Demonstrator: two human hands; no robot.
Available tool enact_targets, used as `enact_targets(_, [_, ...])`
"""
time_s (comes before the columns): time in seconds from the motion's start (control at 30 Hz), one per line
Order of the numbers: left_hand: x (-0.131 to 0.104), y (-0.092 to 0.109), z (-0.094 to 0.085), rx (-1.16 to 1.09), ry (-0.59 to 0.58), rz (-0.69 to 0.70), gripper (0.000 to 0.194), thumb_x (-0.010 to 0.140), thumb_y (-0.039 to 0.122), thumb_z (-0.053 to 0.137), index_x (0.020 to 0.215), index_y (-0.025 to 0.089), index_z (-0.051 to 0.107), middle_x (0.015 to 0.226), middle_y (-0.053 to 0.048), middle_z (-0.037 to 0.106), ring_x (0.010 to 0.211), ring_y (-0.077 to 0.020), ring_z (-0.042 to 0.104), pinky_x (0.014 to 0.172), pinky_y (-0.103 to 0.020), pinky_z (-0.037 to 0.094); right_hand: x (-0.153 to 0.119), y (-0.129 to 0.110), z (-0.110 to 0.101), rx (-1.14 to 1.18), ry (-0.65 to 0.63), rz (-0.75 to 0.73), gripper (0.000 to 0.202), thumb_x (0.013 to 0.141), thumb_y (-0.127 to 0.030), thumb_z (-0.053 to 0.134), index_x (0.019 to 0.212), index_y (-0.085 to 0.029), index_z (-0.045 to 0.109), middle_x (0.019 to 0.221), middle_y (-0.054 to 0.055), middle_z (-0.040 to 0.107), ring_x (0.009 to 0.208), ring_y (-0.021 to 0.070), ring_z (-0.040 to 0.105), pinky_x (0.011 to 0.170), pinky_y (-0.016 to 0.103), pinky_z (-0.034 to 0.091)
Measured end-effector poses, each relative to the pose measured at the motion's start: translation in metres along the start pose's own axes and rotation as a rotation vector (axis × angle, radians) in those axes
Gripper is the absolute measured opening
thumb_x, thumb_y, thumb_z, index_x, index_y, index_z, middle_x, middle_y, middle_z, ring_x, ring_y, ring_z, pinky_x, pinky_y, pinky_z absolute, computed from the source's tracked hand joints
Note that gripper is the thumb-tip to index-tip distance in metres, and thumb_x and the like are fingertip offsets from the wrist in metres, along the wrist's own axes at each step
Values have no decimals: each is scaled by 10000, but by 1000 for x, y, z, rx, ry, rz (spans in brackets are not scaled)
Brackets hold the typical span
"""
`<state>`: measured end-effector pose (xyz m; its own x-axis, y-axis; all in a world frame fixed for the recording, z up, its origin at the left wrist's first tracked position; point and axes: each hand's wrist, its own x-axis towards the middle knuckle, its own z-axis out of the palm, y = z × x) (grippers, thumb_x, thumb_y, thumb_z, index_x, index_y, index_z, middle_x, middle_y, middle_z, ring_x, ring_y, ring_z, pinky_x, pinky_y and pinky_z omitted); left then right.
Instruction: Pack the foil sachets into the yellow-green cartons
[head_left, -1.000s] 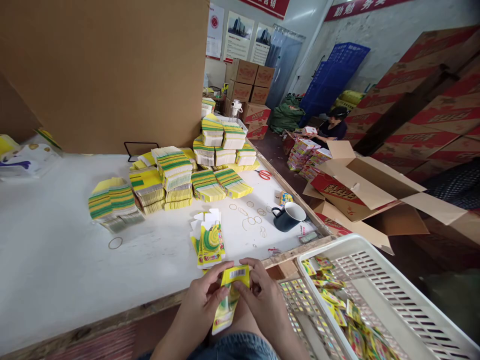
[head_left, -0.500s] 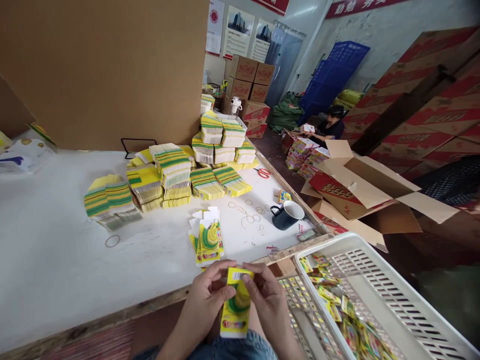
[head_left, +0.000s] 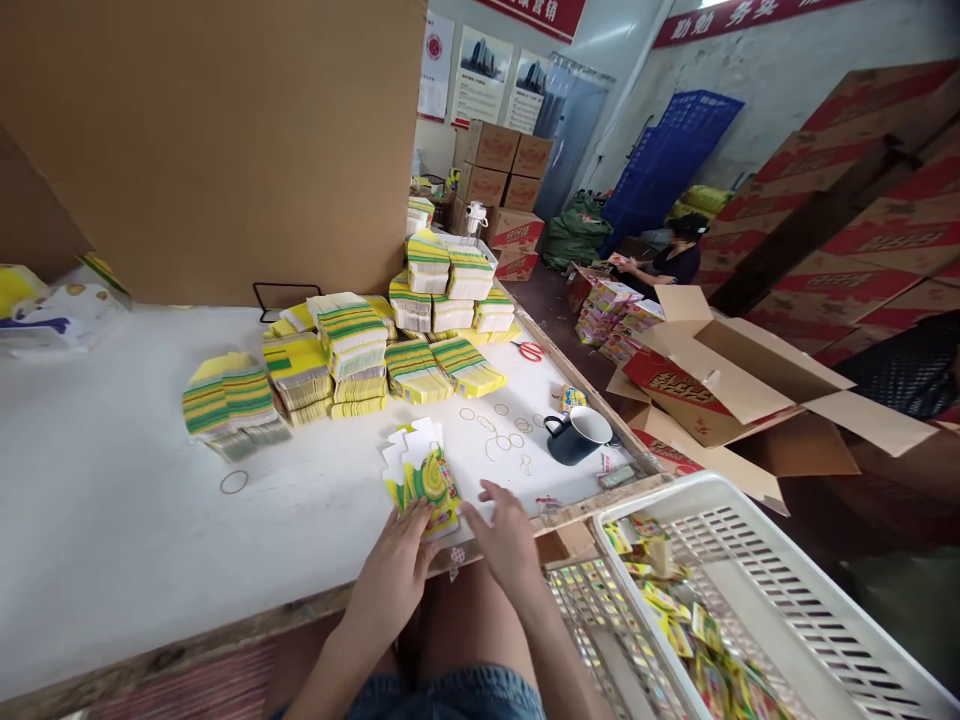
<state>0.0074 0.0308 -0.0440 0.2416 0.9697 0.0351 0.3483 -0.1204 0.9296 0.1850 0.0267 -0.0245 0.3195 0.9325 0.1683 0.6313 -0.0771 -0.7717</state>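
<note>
"勤勉 务实" on right banner (head_left: 739, 20); "营销" on left banner (head_left: 536, 12).

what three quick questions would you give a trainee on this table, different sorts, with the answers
1. True or false: the left hand rests on the small pile of yellow cartons, while the right hand is held off it.
2. Which stands near the right edge of the table?
a) a clear wine glass
b) a dark mug
c) a paper cup
3. Fill in the colour: the scissors lying on the table have ____ handles.

Key: 1 true; 2 b; 3 red
</note>
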Motion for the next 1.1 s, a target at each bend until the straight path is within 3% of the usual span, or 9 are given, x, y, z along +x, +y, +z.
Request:
enact_targets(0.07, [-3,1,-1,-12,-6,-9,374,816,269,621,1186,231,663,1336,-97,620,1303,-304,496,1157,-490,241,5,-7,32,46,-24,3,154,705,-217,685,857,-194,675,810,83,682,805,284,621,755,395,475])
enact_targets(0.13, [-4,2,-5,-35,-9,-23,345,813,293,631,1148,231,687,1304,-101,646,1278,-317,521,1140,-494,278,8,-12,43,91,-11,5,78,700,-184,665,770,-206,640,793,70,668,822,275,618,764,385,474])
enact_targets(0.27, [-3,4,-13,-137,71,-60,395,858,390,578,1216,233,634,1312,-103,640,1257,-299,543,1087,-458,377,3,-17,30,238,-21,48,101,834,-283,564,821,-186,591,755,59,667,686,216,634,642,335,506])
enact_targets(0.37, [-1,12,-14,-470,162,-143,509,836,453,609,1263,176,582,1337,-135,612,1272,-300,524,1071,-432,405,-9,-22,17,399,-77,75,217,891,-373,519,934,-168,576,757,56,702,662,188,671,609,298,542])
enact_targets(0.47, [-2,22,-13,-842,-1,-248,510,784,458,688,1201,169,637,1223,-131,688,1164,-323,607,996,-454,473,-22,-29,9,723,-157,144,258,848,-415,621,926,-169,610,786,61,729,738,195,696,696,314,560])
enact_targets(0.6, [-9,30,-11,-1066,-175,-311,520,718,502,741,1149,218,686,1130,-114,733,1075,-322,657,926,-448,516,-32,-32,3,964,-198,230,256,757,-401,744,859,-178,670,783,62,743,732,203,692,737,344,556])
enact_targets(0.8, [-15,31,2,-1030,-106,-292,362,755,427,735,1033,196,740,1046,-96,762,1090,-312,643,966,-449,488,-45,-34,0,782,-220,224,251,743,-434,741,765,-184,744,741,53,745,714,234,681,736,366,561])
enact_targets(0.9, [-17,32,3,-1039,-121,-268,358,788,461,689,1043,214,739,1072,-78,756,1121,-292,625,1003,-437,464,-50,-35,-1,738,-235,215,312,758,-475,716,833,-175,756,766,64,744,720,244,677,710,356,560])
enact_targets(1.1, [-25,29,-9,-1093,-319,-278,496,729,548,704,1088,206,730,1143,-125,725,1146,-318,608,1019,-448,448,-59,-32,0,1009,-531,331,449,805,-571,634,1026,-187,708,793,80,718,700,233,680,623,334,552])
